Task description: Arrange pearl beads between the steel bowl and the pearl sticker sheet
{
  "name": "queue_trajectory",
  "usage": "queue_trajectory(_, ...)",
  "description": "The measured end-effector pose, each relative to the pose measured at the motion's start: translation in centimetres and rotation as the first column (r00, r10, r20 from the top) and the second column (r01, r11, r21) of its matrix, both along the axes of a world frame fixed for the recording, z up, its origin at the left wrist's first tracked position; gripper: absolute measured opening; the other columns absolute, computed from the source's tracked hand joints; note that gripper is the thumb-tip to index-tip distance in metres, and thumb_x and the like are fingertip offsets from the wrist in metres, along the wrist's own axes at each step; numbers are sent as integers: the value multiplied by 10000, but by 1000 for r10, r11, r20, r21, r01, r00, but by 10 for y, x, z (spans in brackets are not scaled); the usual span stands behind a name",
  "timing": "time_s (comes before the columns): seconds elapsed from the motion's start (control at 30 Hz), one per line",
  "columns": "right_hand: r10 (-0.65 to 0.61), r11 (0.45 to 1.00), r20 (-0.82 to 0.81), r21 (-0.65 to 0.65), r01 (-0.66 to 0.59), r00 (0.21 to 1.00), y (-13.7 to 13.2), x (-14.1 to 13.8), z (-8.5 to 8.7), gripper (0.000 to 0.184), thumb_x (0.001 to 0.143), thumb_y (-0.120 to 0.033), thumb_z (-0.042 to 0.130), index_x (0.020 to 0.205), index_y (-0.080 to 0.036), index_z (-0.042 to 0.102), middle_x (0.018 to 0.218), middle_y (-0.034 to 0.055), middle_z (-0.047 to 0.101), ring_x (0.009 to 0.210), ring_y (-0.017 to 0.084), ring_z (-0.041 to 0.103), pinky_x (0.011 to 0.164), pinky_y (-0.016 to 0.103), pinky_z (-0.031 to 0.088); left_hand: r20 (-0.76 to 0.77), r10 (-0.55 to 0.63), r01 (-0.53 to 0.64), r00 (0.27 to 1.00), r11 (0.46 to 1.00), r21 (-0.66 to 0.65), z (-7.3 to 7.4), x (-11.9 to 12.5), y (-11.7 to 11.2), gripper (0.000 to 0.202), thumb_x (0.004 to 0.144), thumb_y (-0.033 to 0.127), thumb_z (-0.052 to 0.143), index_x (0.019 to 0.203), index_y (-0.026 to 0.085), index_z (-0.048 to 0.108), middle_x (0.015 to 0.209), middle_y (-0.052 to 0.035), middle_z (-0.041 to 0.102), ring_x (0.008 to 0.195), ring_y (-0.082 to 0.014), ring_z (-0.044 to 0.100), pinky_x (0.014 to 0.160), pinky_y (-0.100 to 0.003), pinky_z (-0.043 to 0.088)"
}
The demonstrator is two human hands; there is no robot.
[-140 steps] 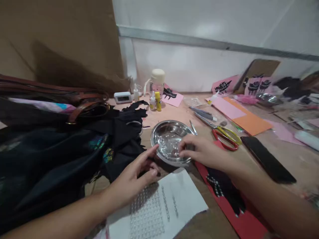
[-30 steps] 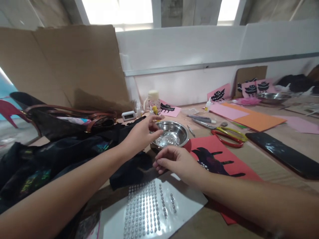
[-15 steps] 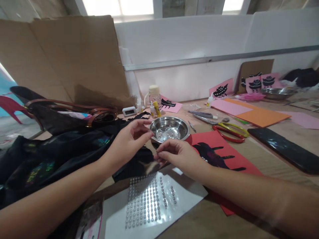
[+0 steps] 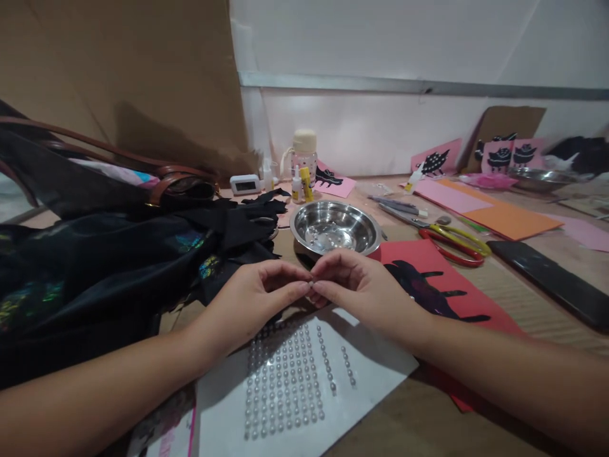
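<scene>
My left hand [image 4: 257, 295] and my right hand [image 4: 364, 289] meet fingertip to fingertip above a sheet of pearl stickers [image 4: 285, 374]. A tiny pearl sticker [image 4: 311, 284] shows where both pinches come together. The sheet has rows of small silvery beads, with gaps toward its right side. Just beyond my hands stands a steel bowl [image 4: 335, 212] with small bits in its bottom. Beside my right hand lies a red card [image 4: 497, 298] bearing a dark animal-like cutout [image 4: 423, 289], partly covered by that hand.
Black fabric [image 4: 104, 266] is heaped on the left, near a strapped bag [image 4: 181, 184]. Scissors [image 4: 459, 244] with red and yellow handles and a black phone [image 4: 552, 279] lie right. Behind the bowl are a bottle [image 4: 304, 155], small glue bottles [image 4: 297, 185] and a digital clock [image 4: 245, 185].
My hands were apart and have come together at the fingertips, with the left moving right and down. The camera view has tilted downward.
</scene>
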State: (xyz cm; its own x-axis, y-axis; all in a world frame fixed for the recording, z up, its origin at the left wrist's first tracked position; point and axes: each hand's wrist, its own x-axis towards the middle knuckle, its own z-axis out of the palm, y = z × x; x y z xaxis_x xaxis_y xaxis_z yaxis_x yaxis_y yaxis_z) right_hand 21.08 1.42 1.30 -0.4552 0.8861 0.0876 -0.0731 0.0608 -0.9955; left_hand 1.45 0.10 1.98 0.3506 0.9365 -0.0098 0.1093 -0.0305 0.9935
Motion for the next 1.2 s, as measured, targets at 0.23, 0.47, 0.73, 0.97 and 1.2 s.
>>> queue_trajectory(0.23, -18, 998, 68, 60, 14, 998, -3, 1, -1, 144, 817, -234, 739, 897, -206, 622, 780, -20, 694, 739, 130, 694, 682, 280, 580, -139, 47, -32, 989, 993, 111, 0, 0, -2, 83, 837, 288, 720, 872, 220, 752, 829, 39, 785, 776, -114, 734, 702, -165, 549)
queue_trajectory(0.47, -7, 1000, 48, 14, 6, 999, -5, 1, 2, 98, 812, -218, 738, 852, -196, 652, 735, -22, 714, 727, 122, 716, 699, 258, 597, -246, 62, -4, 967, 974, 227, 1, 1, -4, 106, 864, 295, 668, 860, 221, 744, 803, 40, 761, 764, -112, 696, 703, -185, 510)
queue_trajectory(0.73, -3, 1000, 53, 5, 3, 999, -5, 1, 4, 76, 834, -204, 711, 850, -194, 638, 726, -25, 709, 701, 110, 708, 674, 241, 597, -280, 76, -4, 957, 968, 250, 3, 1, -6, 124, 865, 308, 659, 883, 221, 745, 819, 32, 754, 770, -127, 677, 715, -212, 493)
queue_trajectory(0.97, 18, 1000, 57, 14, -18, 998, -6, 1, 4, 74, 856, -206, 694, 862, -202, 621, 740, -20, 707, 718, 123, 710, 694, 271, 603, -288, 59, 13, 956, 970, 244, 5, 2, -6, 144, 880, 304, 630, 839, 199, 719, 792, 19, 744, 743, -133, 660, 686, -223, 477)
queue_trajectory(1.2, 35, 999, 49, -17, -34, 998, -6, 0, 1, 112, 851, -233, 716, 873, -206, 610, 747, -13, 714, 719, 133, 714, 676, 275, 600, -257, 42, 10, 965, 980, 196, 2, 4, -7, 121, 869, 280, 616, 830, 197, 695, 772, 18, 730, 723, -132, 650, 645, -214, 463)
